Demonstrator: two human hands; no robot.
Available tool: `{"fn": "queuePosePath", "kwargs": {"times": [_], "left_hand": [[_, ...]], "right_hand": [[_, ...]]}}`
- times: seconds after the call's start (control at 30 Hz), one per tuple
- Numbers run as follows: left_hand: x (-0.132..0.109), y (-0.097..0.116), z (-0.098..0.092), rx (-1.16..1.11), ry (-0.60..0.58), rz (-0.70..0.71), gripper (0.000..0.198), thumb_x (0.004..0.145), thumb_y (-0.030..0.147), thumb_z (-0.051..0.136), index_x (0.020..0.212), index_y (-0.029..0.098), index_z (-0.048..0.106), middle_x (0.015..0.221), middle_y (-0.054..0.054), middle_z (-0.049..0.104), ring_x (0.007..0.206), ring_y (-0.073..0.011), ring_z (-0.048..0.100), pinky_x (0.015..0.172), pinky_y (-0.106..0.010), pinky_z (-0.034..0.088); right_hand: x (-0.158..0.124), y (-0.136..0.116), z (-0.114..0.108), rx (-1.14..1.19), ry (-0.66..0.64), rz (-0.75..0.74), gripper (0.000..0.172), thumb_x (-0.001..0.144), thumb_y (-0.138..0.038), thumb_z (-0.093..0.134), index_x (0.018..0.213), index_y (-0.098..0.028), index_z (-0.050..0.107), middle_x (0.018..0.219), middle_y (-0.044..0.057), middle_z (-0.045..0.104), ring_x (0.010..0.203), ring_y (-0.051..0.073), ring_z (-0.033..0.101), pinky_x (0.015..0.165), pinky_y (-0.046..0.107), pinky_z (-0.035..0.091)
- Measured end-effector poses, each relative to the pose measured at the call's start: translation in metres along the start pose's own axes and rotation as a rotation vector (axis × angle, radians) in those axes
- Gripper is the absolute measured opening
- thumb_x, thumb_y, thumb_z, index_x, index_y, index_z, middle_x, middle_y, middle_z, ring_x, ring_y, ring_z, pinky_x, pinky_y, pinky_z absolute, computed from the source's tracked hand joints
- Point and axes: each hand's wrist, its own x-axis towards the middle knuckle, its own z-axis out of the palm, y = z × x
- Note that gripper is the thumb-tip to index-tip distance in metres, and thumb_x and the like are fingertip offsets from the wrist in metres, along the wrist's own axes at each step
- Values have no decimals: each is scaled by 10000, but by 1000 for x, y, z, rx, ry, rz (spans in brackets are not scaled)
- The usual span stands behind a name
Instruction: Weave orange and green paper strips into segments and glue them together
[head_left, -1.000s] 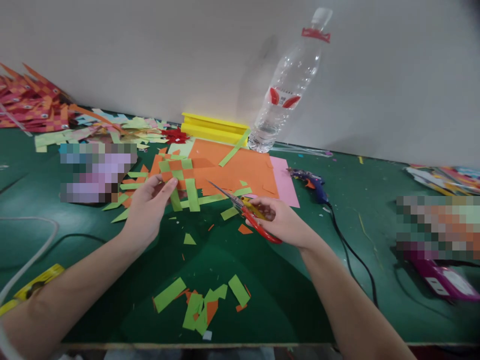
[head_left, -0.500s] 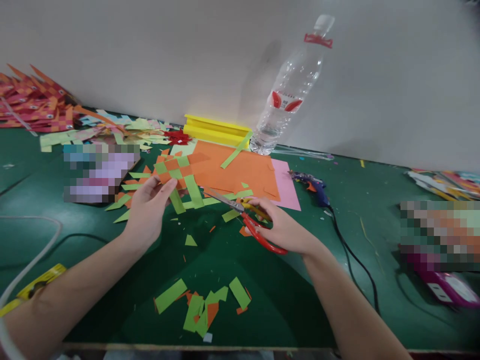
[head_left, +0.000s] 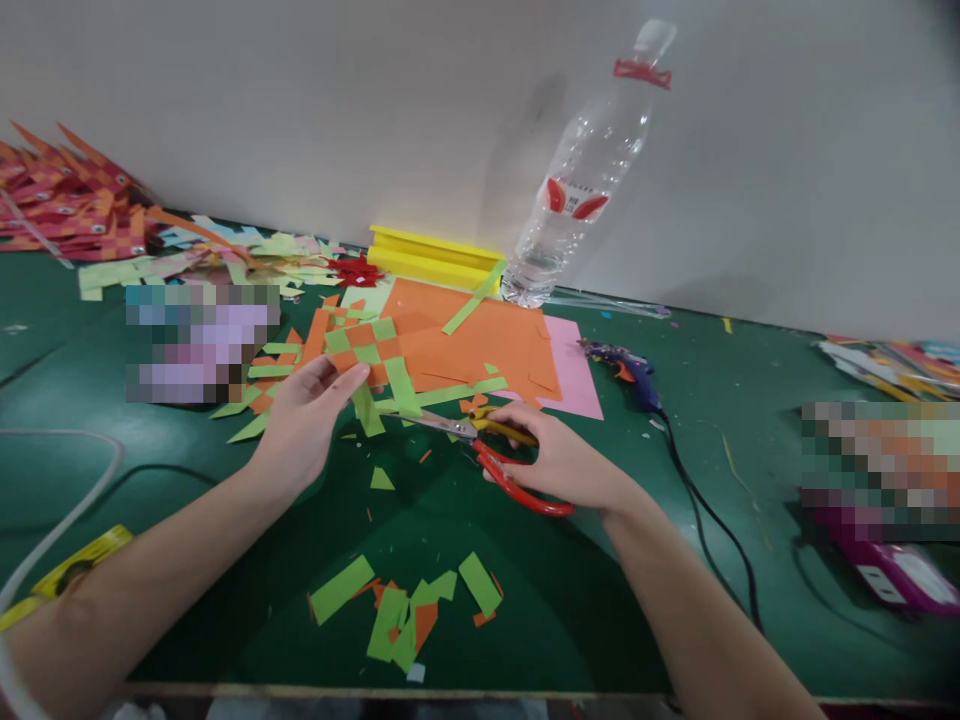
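Note:
Between the thumb and fingers of my left hand (head_left: 307,415) is a woven paper piece (head_left: 367,353), a checker of orange and green strips with loose green ends pointing down and right. My right hand (head_left: 551,450) grips a pair of scissors (head_left: 457,428) with red and yellow handles. Their blades point left and reach the loose green strip ends; whether they touch the paper I cannot tell. Behind the woven piece lies a sheet of orange paper (head_left: 480,335), with a green paper strip (head_left: 474,298) across its far edge.
Paper scraps (head_left: 401,620) lie near the front edge. A plastic bottle (head_left: 581,190) leans by the wall beside a yellow folded strip (head_left: 435,262). To the right rests a glue gun (head_left: 630,372) with its black cord. Red-orange woven pieces (head_left: 75,205) are piled far left.
My left hand and the woven piece have moved slightly right. The scissors have swung to point more directly left, and their blades are now closer together, near the green ends.

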Motion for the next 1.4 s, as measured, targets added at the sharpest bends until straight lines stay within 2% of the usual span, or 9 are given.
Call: {"fn": "queuePosePath", "kwargs": {"times": [0.27,0.47,0.8,0.93,1.13,1.4], "left_hand": [[-1,2,1,-8,23,-17,304,619,362,821,809,195,652,752,9,616,722,-144,572,677,-264,473],[-2,2,1,-3,-21,-18,303,640,364,811,840,194,660,789,-5,638,803,-175,614,781,-309,502],[-1,1,1,-31,-30,-41,319,635,345,820,868,190,669,852,-23,690,881,-207,655,810,-339,536],[-3,3,1,-66,-64,-41,282,665,329,805,872,187,677,898,-19,715,898,-196,671,821,-317,542],[-2,2,0,-90,-74,-28,249,684,301,802,882,197,692,883,-7,719,838,-155,678,768,-255,541],[0,3,1,-166,-2,-47,220,671,273,804,837,191,685,815,-3,680,744,-148,660,640,-225,536]], "right_hand": [[1,-1,1,41,-1,-5,435,696,-290,666,1124,-224,625,1210,101,626,1108,282,625,975,474,519],[1,0,0,39,-11,9,454,690,-272,670,1140,-223,623,1210,102,630,1073,274,641,952,470,531],[1,4,-1,13,-20,26,453,685,-245,672,1135,-198,642,1179,105,657,1039,268,653,931,458,527],[2,6,-1,51,-23,15,398,699,-222,662,1096,-192,655,1115,94,684,982,251,678,895,434,542],[2,4,-1,89,-38,36,337,731,-249,673,1065,-205,652,1095,79,690,973,242,685,885,422,549],[2,8,0,3,36,-23,360,746,-279,666,1096,-205,621,1229,111,623,1085,255,644,954,445,519]]}}
